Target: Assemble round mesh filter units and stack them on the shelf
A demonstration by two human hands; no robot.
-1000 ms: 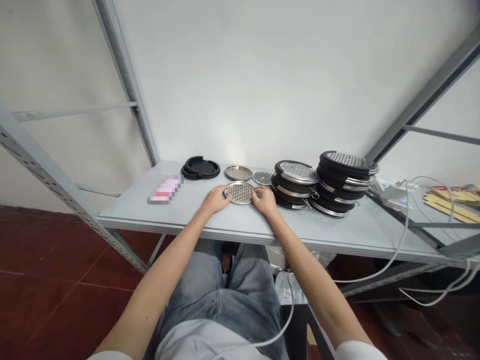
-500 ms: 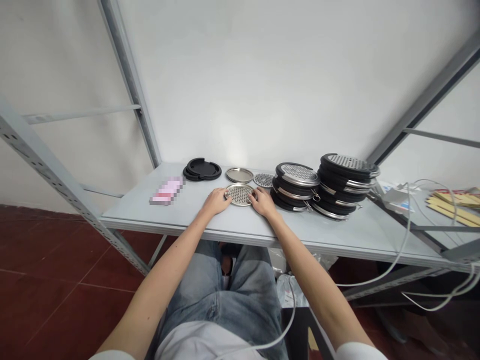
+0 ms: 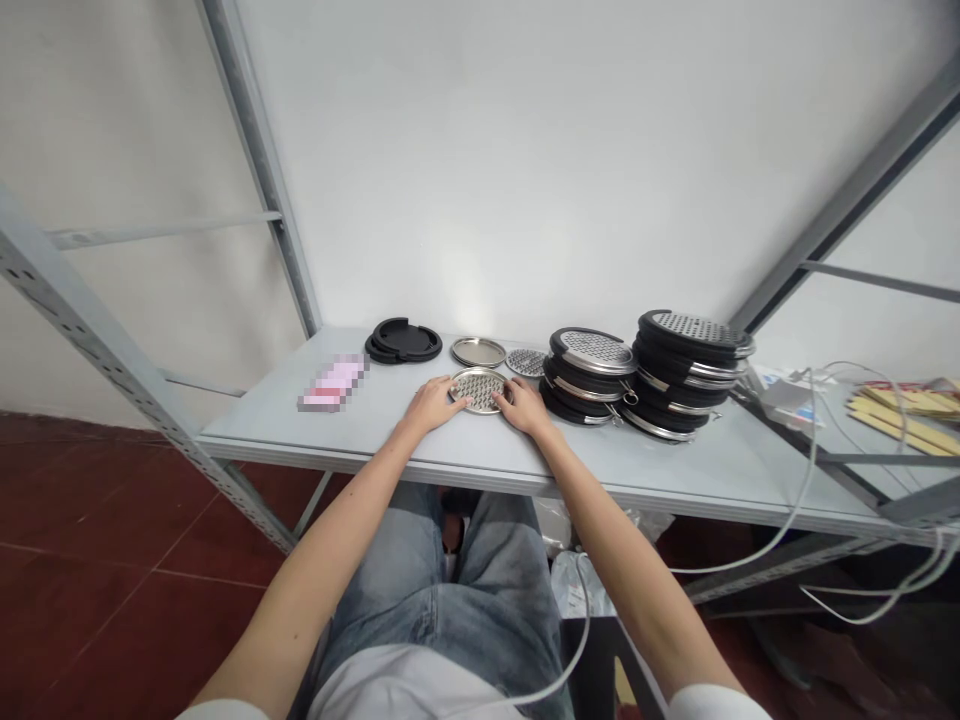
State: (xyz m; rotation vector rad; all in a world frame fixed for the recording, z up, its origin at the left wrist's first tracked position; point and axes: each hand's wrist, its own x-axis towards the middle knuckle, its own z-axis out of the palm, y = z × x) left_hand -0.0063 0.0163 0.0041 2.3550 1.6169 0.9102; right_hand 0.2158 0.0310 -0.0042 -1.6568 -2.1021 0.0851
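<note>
A round metal grater disc (image 3: 478, 390) with raised teeth and a shiny rim lies on the grey table (image 3: 375, 420) in front of me. My left hand (image 3: 436, 402) grips its left edge, with the thumb over the rim. On the opposite edge my right hand (image 3: 523, 404) holds it the same way, fingers curled round the side. Just behind the disc are smooth round metal trays (image 3: 478, 350), seemingly stacked. A loose flat grater plate (image 3: 526, 362) with a toothed surface rests to their right. The underside of the held disc is hidden.
Two stacks of black-rimmed graters, a nearer stack (image 3: 591, 385) and a taller stack (image 3: 686, 380), stand at right. Black plastic rings (image 3: 403, 340) and a pixelated pink object (image 3: 334, 383) lie at left. A white cable (image 3: 806, 490) hangs over the front edge. Metal posts frame the table.
Both thumbs have shifted slightly inward over the disc's face. The disc itself stays in the same place, and the view has barely moved.
</note>
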